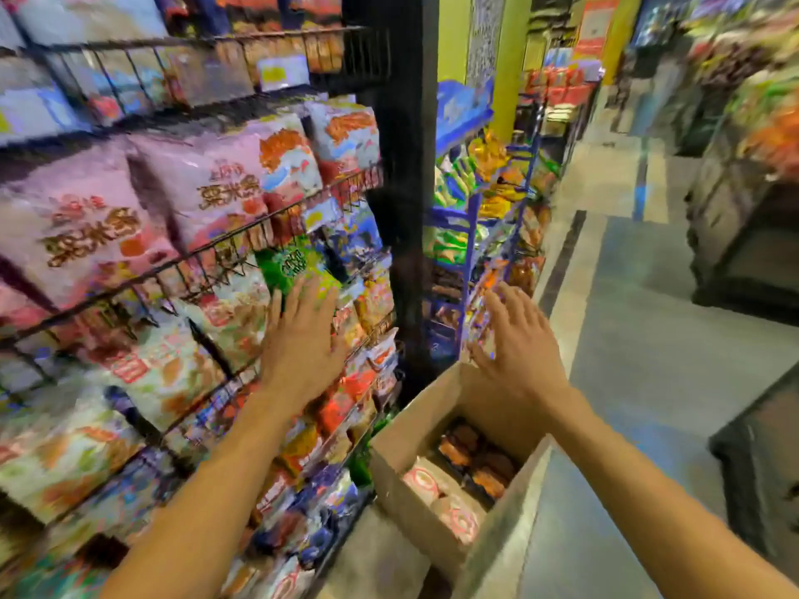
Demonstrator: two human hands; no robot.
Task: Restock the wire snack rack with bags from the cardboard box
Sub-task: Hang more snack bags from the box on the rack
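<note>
Rack: the wire snack rack [276, 218] fills the left half of the frame, its tiers slanting down toward the lower centre; every tier in view already carries bags, the upper ones large pink packs [86, 227], the lower ones smaller mixed packets.

Box: the cardboard box [415, 430] sits at lower centre, just right of the rack's foot, flaps open. Bags [475, 464] lie inside it, orange-brown ones toward the far side and pale ones with red rings nearer (so stock is left to shelve).

Left hand: the left hand [302, 339] is spread wide and flat, fingers fanned, at the packets of a middle tier near a green bag [294, 265]; it holds nothing. Whether the palm presses the packets or hovers just off them I cannot tell through the blur.

Right hand: the right hand [514, 343] is open too, fingers extended, empty, above the far edge of the box.

Progress: partway, by my reading. The rack looks well filled, yet the box is far from empty and neither hand carries a bag.

Left to do: take further bags from the box and find gaps on the tiers.
</note>
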